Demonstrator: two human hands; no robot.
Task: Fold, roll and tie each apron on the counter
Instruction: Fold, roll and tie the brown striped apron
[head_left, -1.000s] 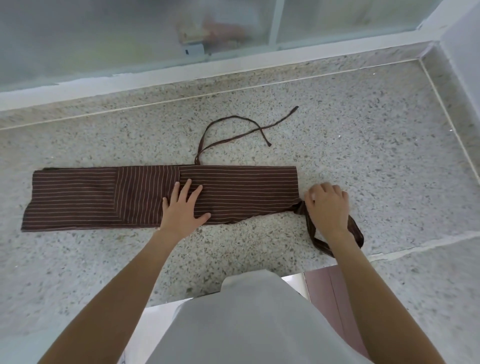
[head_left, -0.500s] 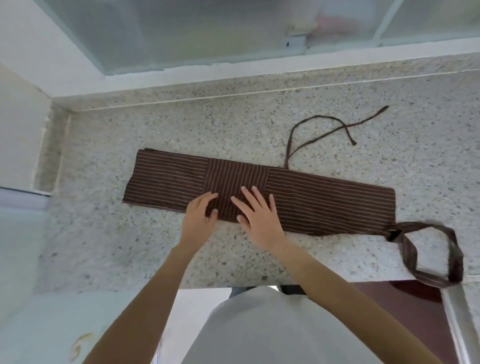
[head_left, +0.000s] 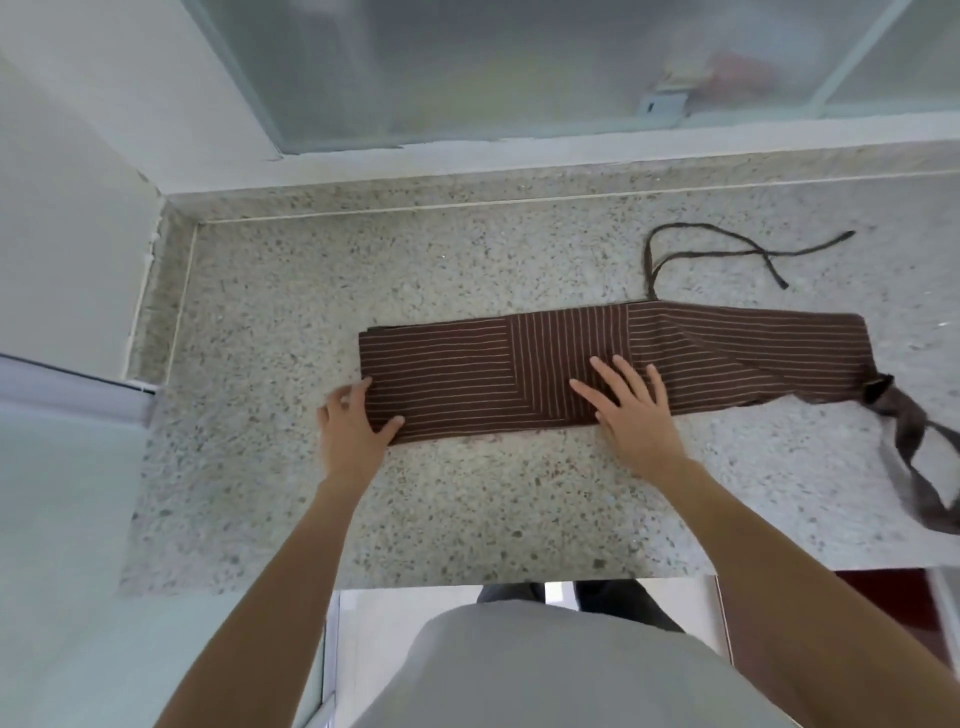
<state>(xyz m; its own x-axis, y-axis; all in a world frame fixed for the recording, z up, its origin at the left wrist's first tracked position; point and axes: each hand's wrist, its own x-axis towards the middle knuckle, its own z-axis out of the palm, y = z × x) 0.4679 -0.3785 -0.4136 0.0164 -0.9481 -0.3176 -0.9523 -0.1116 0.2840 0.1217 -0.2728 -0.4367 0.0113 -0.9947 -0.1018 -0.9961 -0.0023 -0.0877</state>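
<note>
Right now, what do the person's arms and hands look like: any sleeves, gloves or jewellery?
Both arms are bare up to the frame edge, with no sleeves showing. The left hand and right hand wear no gloves, rings or watch.

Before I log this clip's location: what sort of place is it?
Probably a kitchen or utility corner: a speckled stone counter under a frosted sliding window, with a folded striped apron on it.

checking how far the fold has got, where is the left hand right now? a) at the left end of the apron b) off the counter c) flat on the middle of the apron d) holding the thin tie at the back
a: the left hand sits at the left end of the folded apron, thumb on the cloth, while the right hand lies flat near its middle.
</note>
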